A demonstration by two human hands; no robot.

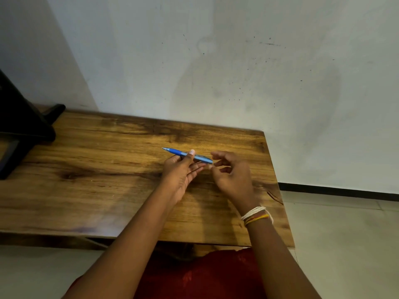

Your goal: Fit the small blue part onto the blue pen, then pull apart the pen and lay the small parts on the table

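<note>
- Head view: the left hand holds a blue pen above the desk, thumb on top of the barrel and the other fingers stretched out beneath it.
- The pen lies nearly level, its tip pointing left and slightly away from the person, its rear end pointing toward the right hand.
- The right hand hovers just beside the pen's rear end, fingers loosely curled with thumb and forefinger apart; it seems to hold nothing, though a small part hidden between the fingertips cannot be ruled out.
- Whether the right fingertips touch the pen's end is hard to tell; they look a hair apart from it.
- Progress, as a judgement: the pen is lifted and steadied in one hand, so the picking-up part looks done. The work at its rear end by the right hand looks to be in the middle, with no separate cap or refill lying on the desk to show a part removed.
- The right wrist wears thread bands. A dark object stands at the desk's far left, well apart from the hands; a pale wall rises behind.
</note>
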